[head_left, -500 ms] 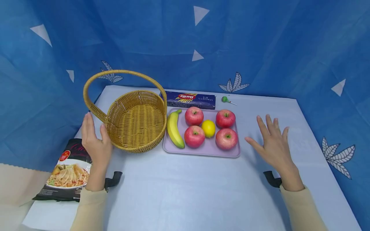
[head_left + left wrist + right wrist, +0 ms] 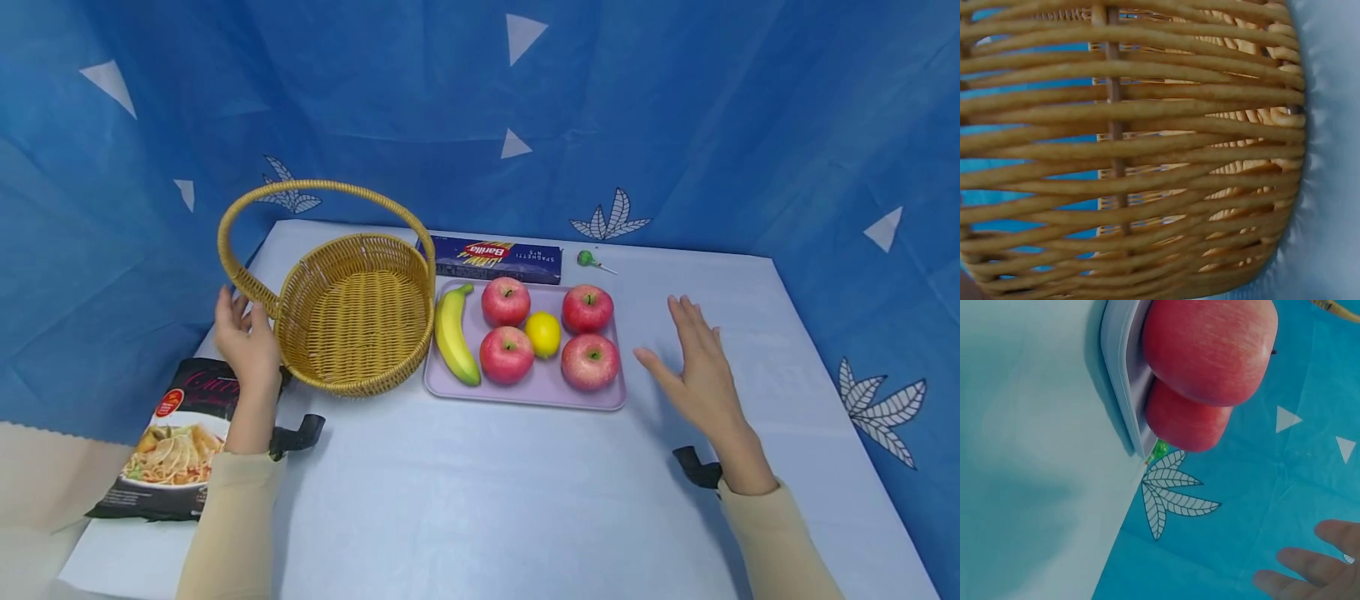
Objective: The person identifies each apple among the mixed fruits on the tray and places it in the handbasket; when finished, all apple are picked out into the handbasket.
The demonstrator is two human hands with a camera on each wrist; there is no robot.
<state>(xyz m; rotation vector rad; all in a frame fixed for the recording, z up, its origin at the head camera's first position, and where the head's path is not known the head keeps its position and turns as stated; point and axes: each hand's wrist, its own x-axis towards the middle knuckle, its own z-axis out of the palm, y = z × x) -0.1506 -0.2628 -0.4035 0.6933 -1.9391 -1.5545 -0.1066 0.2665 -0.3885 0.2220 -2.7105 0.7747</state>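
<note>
My left hand (image 2: 253, 354) is beside the wicker basket (image 2: 367, 321), its bent fingers right at the lower left end of the tall arched handle (image 2: 322, 185). The basket's woven wall (image 2: 1147, 150) fills most of the left wrist view. To the basket's right lies a lilac tray (image 2: 525, 398) bearing a banana (image 2: 454, 337), a lemon (image 2: 542, 335) and several red apples (image 2: 590, 362). My right hand (image 2: 705, 375) hovers palm down to the right of the tray, fingers straight and nothing held. Two apples and the tray's edge show in the right wrist view.
Behind the tray lies a dark blue Barilla spaghetti box (image 2: 498, 258), with a green lollipop (image 2: 587, 258) to its right. A black noodle packet (image 2: 180, 442) lies at the left table edge, partly under my left forearm. A blue curtain (image 2: 465, 100) hangs behind the table.
The left hand has moved slightly forward to the handle's base, and its fingers have bent. The right hand has shifted slightly left, its fingers closer together. Basket and fruit stay in place.
</note>
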